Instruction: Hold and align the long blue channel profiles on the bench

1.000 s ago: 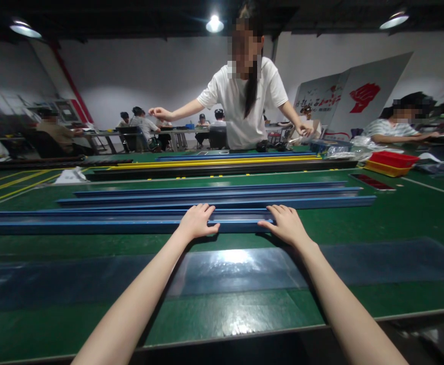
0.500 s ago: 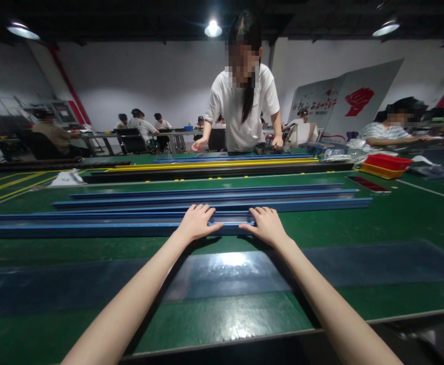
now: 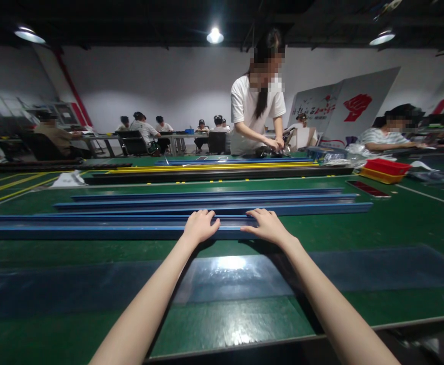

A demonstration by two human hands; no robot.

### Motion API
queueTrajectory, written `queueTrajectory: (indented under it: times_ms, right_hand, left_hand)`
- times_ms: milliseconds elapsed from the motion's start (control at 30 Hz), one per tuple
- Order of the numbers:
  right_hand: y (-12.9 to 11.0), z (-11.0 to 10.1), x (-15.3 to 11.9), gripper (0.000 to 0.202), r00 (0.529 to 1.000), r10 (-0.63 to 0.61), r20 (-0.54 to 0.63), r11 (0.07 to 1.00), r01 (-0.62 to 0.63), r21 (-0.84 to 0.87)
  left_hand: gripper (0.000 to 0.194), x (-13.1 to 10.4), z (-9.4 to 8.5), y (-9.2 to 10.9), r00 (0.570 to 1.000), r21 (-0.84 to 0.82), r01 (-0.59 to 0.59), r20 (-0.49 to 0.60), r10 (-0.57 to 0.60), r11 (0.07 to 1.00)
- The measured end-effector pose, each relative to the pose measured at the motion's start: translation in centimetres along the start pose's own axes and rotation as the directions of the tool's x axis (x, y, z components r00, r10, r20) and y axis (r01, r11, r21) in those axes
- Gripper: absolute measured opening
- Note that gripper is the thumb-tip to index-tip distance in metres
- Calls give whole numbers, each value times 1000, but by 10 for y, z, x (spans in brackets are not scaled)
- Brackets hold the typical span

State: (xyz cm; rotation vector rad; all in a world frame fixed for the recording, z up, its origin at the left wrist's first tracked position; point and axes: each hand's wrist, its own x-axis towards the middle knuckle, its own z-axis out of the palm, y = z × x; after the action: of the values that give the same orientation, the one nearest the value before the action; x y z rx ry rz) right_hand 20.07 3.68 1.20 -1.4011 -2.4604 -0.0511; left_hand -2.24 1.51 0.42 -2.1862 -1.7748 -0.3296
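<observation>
A long blue channel-shaped rail (image 3: pixel 92 232) lies across the green table in front of me, its open groove facing up. My left hand (image 3: pixel 200 226) grips it near its right end, fingers over the far edge and thumb along the groove. A short way to the right, my right hand (image 3: pixel 266 226) holds the same rail, with fingertips on its far edge and the thumb at the near wall. The right hand hides the rail's end. Just behind lie several more blue rails (image 3: pixel 222 206), parallel to it.
A clear plastic strip (image 3: pixel 366 267) lies flat on the green table (image 3: pixel 275 317) nearer me. Farther back are yellow (image 3: pixel 214 167) and black rails (image 3: pixel 222 175), a phone (image 3: pixel 368 188) and a red tray (image 3: pixel 385 167). A co-worker (image 3: pixel 258 109) stands across the table.
My left hand has shifted slightly right along the rail, its thumb drawn in. My right hand stays nearly in place. The co-worker across has moved right and brought both hands together.
</observation>
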Motion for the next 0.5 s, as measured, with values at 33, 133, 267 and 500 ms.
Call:
queueTrajectory:
  times_ms: [33, 133, 267, 500]
  right_hand:
    - [3, 1, 0, 56, 1000, 13, -6, 1000, -13, -8]
    - [8, 8, -2, 49, 998, 54, -28, 998, -55, -37]
    - [4, 14, -6, 45, 996, 79, -34, 996, -80, -44]
    - [2, 9, -12, 46, 999, 54, 0, 998, -54, -31]
  left_hand:
    - [34, 0, 0, -1, 1000, 5, 14, -4, -14, 1000]
    - [33, 0, 3, 0, 999, 6, 46, -19, -46, 999]
    - [35, -4, 6, 1, 997, -6, 44, -56, -44, 999]
    - [38, -13, 3, 1, 999, -14, -18, -51, 18, 1000]
